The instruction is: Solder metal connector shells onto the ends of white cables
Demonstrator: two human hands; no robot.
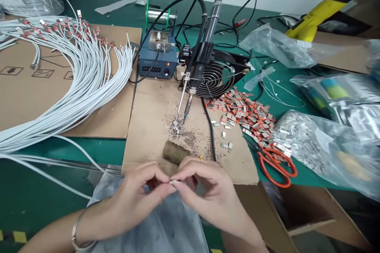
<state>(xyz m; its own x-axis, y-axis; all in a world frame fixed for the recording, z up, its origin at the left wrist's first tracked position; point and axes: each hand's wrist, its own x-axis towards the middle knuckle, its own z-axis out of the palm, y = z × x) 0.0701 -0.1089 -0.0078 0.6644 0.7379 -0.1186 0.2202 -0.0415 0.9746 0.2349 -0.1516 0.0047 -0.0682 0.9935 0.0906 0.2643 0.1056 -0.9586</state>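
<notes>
My left hand (139, 191) and my right hand (209, 189) meet at the front edge of the cardboard sheet. Both pinch a small white piece (173, 182) between thumb and forefinger; fingers cover most of it, and its exact kind does not show. Just beyond the fingertips lies a brown sponge block (175, 152). A soldering iron (201, 61) is clamped tip down above the cardboard, with a thin metal tube beside its tip. Scattered solder bits (175, 125) lie under the tip. A few small metal connectors (227, 120) rest right of it.
A thick bundle of white cables (89, 83) with red-and-metal ends fills the left. Behind stand a blue solder station (157, 61) and a fan (213, 77). At right are piled connectors (252, 114), orange-handled scissors (276, 166) and a bag of metal parts (305, 142).
</notes>
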